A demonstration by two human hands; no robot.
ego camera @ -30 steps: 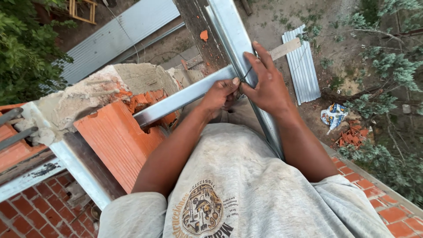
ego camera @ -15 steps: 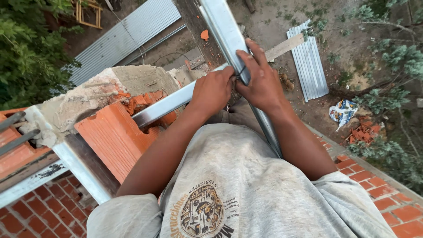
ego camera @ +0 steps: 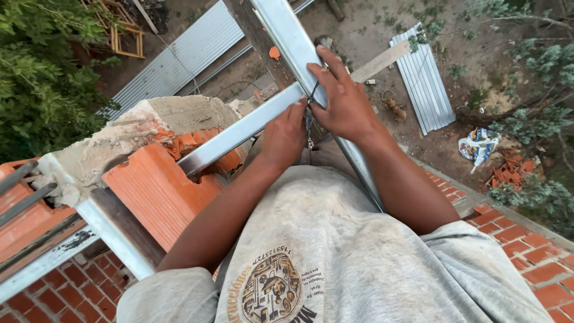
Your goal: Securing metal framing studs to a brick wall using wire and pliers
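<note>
Galvanised steel channels cross at the centre of this view from a head camera looking steeply down from high on a brick wall. One long metal channel (ego camera: 287,33) runs from the top of the frame down toward the person's body. A second, shorter metal channel (ego camera: 239,131) comes in from the left, resting over a mortar-capped brick pillar (ego camera: 149,128), and meets the long one at a right angle.

Both bare hands work at that junction. The right hand (ego camera: 341,98) lies flat and spread over the long channel, fingers extended along it, pressing it down rather than closing round it. The left hand (ego camera: 286,133) is curled at the end of the shorter channel, its fingertips pinched on a thin dark tie wire (ego camera: 312,96) that loops at the crossing, just beside the right thumb. The wire is very small and its exact path is hard to make out.

Below the hands, the person's pale grey T-shirt (ego camera: 335,251) fills the lower middle of the frame. At the left sit hollow orange clay blocks (ego camera: 158,191), with another steel rail (ego camera: 113,230) running along the wall's edge. Red brick paving (ego camera: 526,251) shows at the lower right. Far below on bare ground lie corrugated metal sheets (ego camera: 427,81), a wooden plank (ego camera: 382,60), and a crumpled bag (ego camera: 475,143). Green tree foliage (ego camera: 42,84) fills the upper left corner.
</note>
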